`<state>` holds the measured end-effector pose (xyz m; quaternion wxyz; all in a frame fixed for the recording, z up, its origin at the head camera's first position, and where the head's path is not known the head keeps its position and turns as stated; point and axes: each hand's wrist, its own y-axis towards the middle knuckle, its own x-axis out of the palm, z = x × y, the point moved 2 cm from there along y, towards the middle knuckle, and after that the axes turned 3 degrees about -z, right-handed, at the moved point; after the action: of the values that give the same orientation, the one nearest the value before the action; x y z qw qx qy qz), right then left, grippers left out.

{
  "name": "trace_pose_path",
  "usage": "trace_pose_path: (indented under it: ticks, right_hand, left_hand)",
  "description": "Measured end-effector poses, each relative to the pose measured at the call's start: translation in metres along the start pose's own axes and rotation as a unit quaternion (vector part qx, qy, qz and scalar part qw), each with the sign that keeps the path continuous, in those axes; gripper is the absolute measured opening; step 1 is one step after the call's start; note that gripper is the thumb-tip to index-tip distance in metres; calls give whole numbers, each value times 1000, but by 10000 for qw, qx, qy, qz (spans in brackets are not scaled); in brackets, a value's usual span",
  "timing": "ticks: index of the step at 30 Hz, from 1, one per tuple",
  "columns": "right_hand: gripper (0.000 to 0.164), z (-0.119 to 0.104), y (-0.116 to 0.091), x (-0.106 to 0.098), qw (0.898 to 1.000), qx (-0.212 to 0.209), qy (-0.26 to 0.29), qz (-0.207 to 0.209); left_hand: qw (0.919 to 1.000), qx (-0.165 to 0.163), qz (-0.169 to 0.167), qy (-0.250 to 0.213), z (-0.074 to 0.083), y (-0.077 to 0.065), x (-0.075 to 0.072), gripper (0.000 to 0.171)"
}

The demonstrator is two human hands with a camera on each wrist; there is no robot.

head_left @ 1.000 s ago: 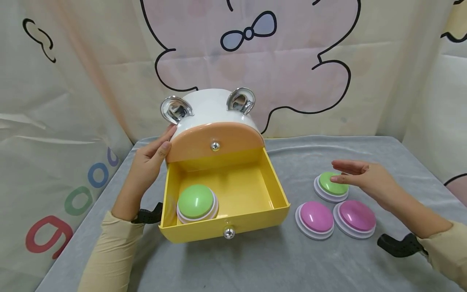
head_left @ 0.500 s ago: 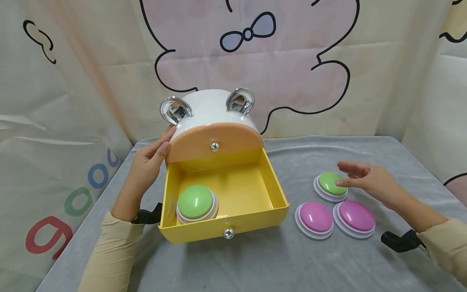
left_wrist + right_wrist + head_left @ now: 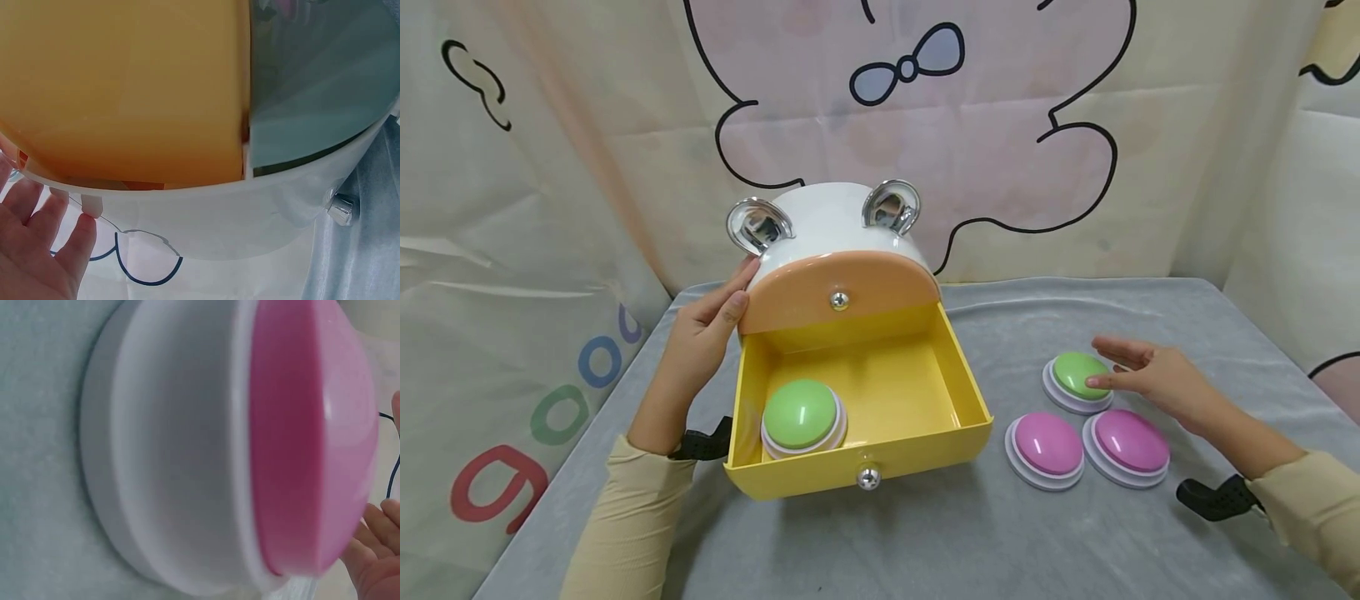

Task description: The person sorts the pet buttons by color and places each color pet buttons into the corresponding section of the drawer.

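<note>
A white box with silver ears [image 3: 826,212] and an orange front panel [image 3: 805,296] stands left of centre in the head view. Its yellow drawer [image 3: 865,392] is pulled out, with a green push button [image 3: 801,414] inside at the left. Against the box's left side rests my left hand [image 3: 700,333], fingers fairly straight; in the left wrist view the fingertips [image 3: 84,228] touch its rim. My right hand [image 3: 1157,375] is at another green button [image 3: 1077,375], thumb over its top; contact is unclear. Two pink buttons [image 3: 1049,446] sit nearer me, one large in the right wrist view [image 3: 350,437].
Grey cloth [image 3: 910,542] covers the table. Behind it hangs a pale curtain [image 3: 1150,208] with cartoon outlines. A black wrist strap [image 3: 1217,500] shows beside the right pink button. The drawer's silver knob [image 3: 868,477] faces me.
My right hand drew back slightly to the right, then came down a little beside the far green button. The left hand, the box and the buttons keep their places.
</note>
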<state>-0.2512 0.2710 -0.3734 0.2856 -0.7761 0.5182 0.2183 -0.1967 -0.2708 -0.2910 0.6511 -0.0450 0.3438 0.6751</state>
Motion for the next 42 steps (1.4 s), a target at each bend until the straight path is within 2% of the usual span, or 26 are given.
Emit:
trace_pose_path:
  ticks: [11,22,42]
  right_hand:
    - [86,-2,2,6,9994,-127,-209,-236]
    - [86,2,4,6,9987,11,-335,-394]
    - [94,10,7,8,9978,231,-282,-552]
  left_hand:
    - [10000,-15,-18,-3,0,-1,-1,41]
    - [9995,156,-19,-286,-2,0,1,41]
    - [9997,160,-17,-194,-2,0,0,40]
